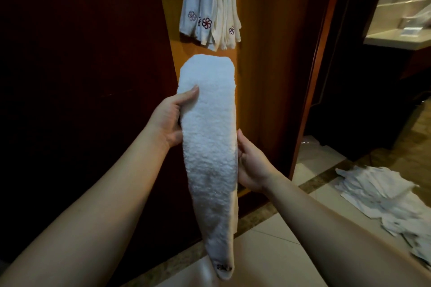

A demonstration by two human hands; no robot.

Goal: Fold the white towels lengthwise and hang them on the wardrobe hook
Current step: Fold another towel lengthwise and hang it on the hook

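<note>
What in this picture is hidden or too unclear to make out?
Head view, the only one:
- The hook itself: cut off by the top edge above the hanging towels.
- Fingers of the left hand and right hand: behind the folded towel.
- The towel's embroidery at its lower end: creased, unreadable.
- The pile of towels on the floor: count unclear, cut off by the right edge.
- Items on the counter: blurred.

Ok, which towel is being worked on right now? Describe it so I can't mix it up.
Look at the open wooden wardrobe, where a bunch of hung towels dangles at the top. Just below it, the left hand and right hand hold one towel. It alone is a long narrow strip, unlike the loose pile on the floor.
</note>
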